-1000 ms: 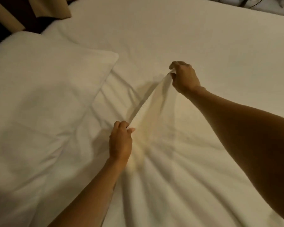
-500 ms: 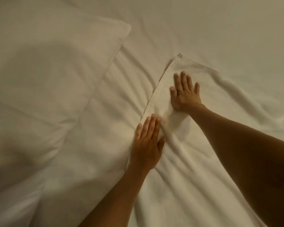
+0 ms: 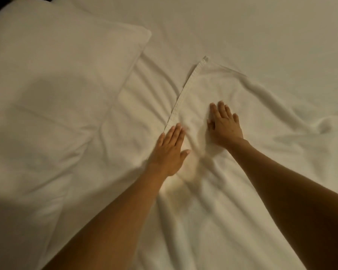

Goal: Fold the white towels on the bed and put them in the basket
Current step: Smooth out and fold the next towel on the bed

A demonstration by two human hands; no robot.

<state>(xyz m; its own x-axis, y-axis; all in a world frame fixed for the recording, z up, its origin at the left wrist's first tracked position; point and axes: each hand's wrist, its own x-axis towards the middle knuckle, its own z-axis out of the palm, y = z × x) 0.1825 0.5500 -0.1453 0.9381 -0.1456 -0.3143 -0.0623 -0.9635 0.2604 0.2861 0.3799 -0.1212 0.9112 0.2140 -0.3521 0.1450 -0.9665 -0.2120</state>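
Towel (image 3: 219,90) lies rumpled mid-frame on the bed (image 3: 261,26), left hand (image 3: 169,151) and right hand (image 3: 223,125) pressing flat, fingers open, gripping nothing.

Bedroom, could be home or hotel, can't tell which. Wide bed covered in a plain white wrinkled cotton sheet (image 3: 261,32) fills nearly the whole view. Big soft white rectangular pillow in a plain case (image 3: 57,84) lies at the left, its corner resting on the sheet. White terry towel with a stitched hem (image 3: 213,86) is spread flat on the bed just beside the pillow. Dim warm yellowish light, like a lamp. Dark strip at top left corner, too dark to identify.
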